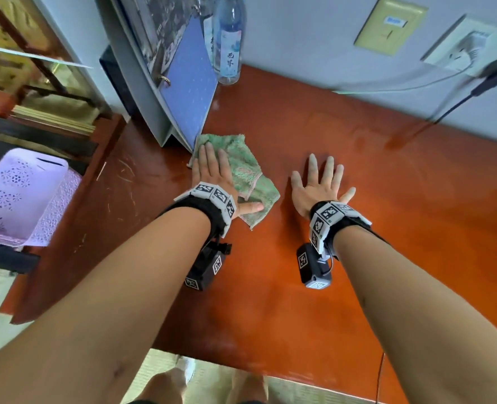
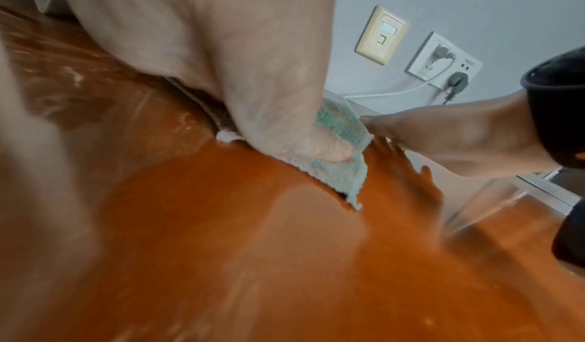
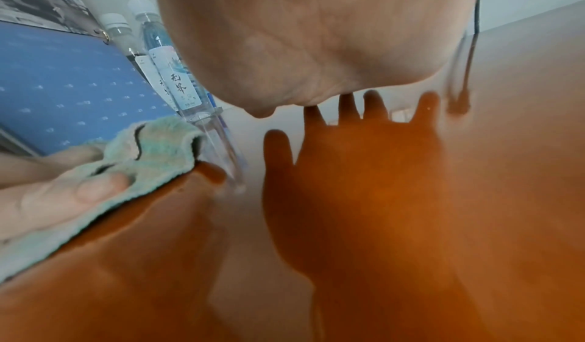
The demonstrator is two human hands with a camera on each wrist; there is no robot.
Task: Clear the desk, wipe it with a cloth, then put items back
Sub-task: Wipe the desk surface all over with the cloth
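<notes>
A green cloth (image 1: 245, 167) lies crumpled on the glossy orange-brown desk (image 1: 358, 228) near its back left. My left hand (image 1: 215, 176) presses flat on the cloth with straight fingers, the thumb (image 2: 329, 149) spread out over the cloth's near corner (image 2: 345, 177). My right hand (image 1: 318, 185) hovers or rests flat on the bare desk to the right of the cloth, fingers spread, holding nothing. The right wrist view shows the cloth (image 3: 152, 147) under the left thumb (image 3: 79, 194) and my right hand's reflection in the desk.
A blue ring binder (image 1: 189, 83) leans at the desk's back left, just beyond the cloth. Two clear water bottles (image 1: 229, 39) stand against the wall beside it. A wall socket (image 1: 468, 48) with a plugged black cable is at the back right. A lilac plastic basket (image 1: 23, 196) sits left of the desk.
</notes>
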